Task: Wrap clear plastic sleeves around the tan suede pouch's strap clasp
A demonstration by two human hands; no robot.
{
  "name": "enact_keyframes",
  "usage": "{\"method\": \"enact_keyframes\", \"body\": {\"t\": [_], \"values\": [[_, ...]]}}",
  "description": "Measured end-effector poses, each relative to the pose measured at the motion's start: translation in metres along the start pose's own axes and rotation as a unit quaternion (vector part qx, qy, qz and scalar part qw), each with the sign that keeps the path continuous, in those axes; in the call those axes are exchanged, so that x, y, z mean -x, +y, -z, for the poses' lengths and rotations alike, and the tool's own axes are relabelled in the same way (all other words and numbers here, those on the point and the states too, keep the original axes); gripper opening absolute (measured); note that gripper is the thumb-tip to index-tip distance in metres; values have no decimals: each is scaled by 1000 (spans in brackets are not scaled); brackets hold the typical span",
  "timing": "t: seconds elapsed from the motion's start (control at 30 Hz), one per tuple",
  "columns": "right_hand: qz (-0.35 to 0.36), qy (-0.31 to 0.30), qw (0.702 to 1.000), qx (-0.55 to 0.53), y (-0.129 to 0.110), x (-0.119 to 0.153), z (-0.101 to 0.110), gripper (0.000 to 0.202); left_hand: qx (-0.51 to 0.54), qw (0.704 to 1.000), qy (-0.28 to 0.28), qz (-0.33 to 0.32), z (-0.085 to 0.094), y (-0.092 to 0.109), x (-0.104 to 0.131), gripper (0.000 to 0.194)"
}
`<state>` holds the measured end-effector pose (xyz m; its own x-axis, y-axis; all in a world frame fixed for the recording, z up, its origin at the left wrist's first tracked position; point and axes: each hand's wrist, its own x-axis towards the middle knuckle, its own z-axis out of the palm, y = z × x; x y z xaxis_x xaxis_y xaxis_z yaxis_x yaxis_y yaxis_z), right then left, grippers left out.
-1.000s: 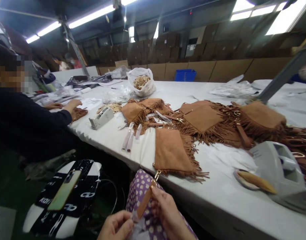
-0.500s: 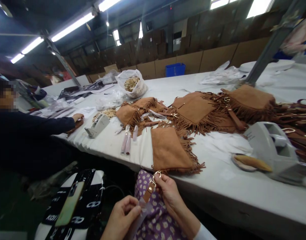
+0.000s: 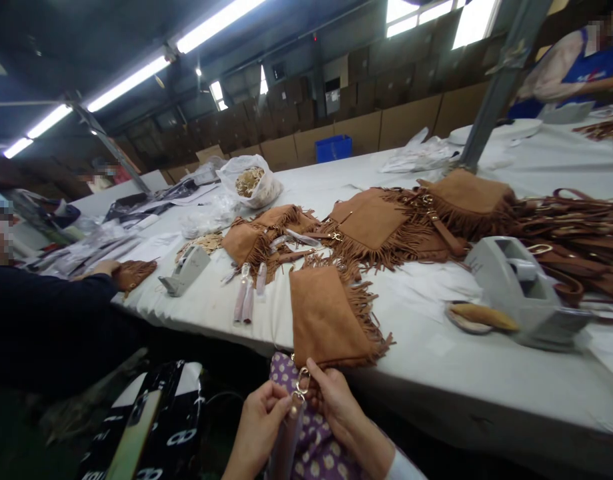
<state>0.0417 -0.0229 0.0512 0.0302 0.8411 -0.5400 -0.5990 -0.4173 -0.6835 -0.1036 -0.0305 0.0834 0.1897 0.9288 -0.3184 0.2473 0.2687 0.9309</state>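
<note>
Two hands work at a table point(image 3: 436, 373) edge: left hand point(image 3: 259, 417) pinches a strap point(image 3: 286, 440), right hand point(image 3: 333, 403) grips its clasp point(image 3: 303, 383) beside a bag point(image 3: 326, 317).

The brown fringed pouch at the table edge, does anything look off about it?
The fringed pouch hangs slightly past the table edge, its corner ring pinched between the left hand and right hand. Nothing looks torn.

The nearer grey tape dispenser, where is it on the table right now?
In the head view the grey tape dispenser sits on the right of the white table, beside the small dish, in front of the brown straps.
</note>
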Motion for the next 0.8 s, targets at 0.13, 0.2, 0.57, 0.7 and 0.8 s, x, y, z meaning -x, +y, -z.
{"method": "enact_keyframes", "body": {"t": [0.13,0.2,0.57,0.7,0.8], "values": [[45,4,999,20,0,-3,4,43,-71,997,27,-28,-5,3,-3,25],[63,5,998,18,1,-3,5,41,-129,989,52,-55,-10,6,-5,25],[49,-5,999,-10,1,1,7,35,-64,991,86,-74,-32,10,-21,26],[22,-9,1000,-15,9,-7,12,35,58,997,28,-33,-22,-3,-16,46],[19,-3,1000,-11,13,-10,13,33,-6,998,41,-50,-11,-14,-10,47]]}}
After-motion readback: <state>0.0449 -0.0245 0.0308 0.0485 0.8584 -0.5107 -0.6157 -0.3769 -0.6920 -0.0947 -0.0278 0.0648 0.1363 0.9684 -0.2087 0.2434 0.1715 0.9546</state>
